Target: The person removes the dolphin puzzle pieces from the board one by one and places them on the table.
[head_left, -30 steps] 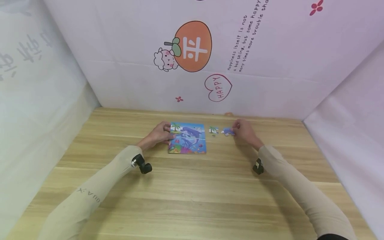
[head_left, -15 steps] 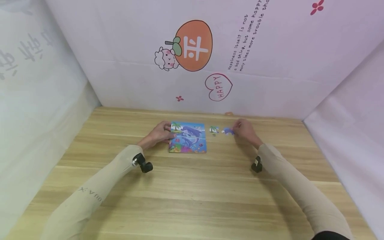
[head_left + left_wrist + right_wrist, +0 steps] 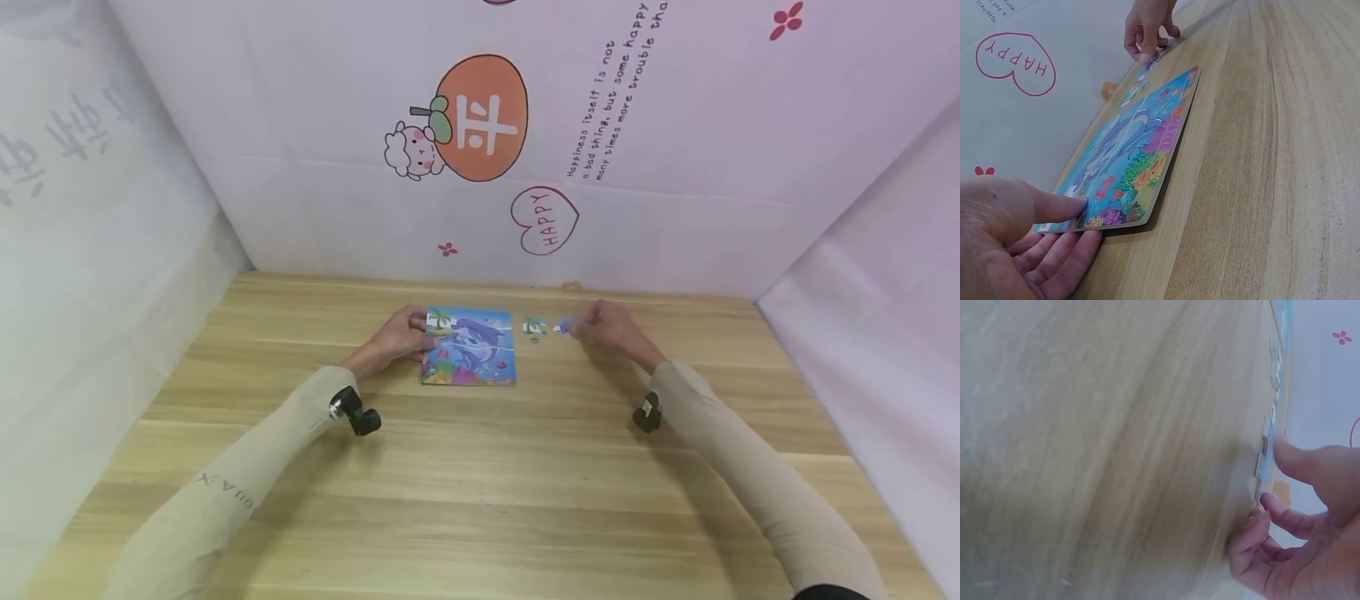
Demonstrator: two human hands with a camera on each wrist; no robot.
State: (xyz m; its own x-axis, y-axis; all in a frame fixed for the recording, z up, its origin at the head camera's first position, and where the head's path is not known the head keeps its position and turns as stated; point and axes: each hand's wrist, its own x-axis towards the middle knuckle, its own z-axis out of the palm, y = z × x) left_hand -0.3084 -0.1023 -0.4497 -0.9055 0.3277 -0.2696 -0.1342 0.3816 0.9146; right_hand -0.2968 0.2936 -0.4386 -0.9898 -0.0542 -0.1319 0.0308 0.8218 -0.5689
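A colourful dolphin puzzle board [image 3: 468, 347] lies flat on the wooden table [image 3: 480, 492]. My left hand [image 3: 401, 335] holds its left edge, the thumb [image 3: 1063, 207] on top of the near corner and the fingers curled beside it. A loose palm-tree piece [image 3: 534, 327] lies just right of the board. Beyond it my right hand [image 3: 603, 325] pinches a small blue piece [image 3: 564, 327] between thumb and fingers. The right wrist view shows this blue piece [image 3: 1265, 453] edge-on at the tabletop, with my thumb [image 3: 1300, 461] against it.
Printed white sheets wall the table at the back [image 3: 525, 167], left and right. A small orange object [image 3: 572, 286] sits at the foot of the back wall, behind the loose pieces. Bare wood stretches from the board to the near edge.
My right hand has shifted slightly left and its fingers now cover more of the blue piece. The left hand and the board have stayed put.
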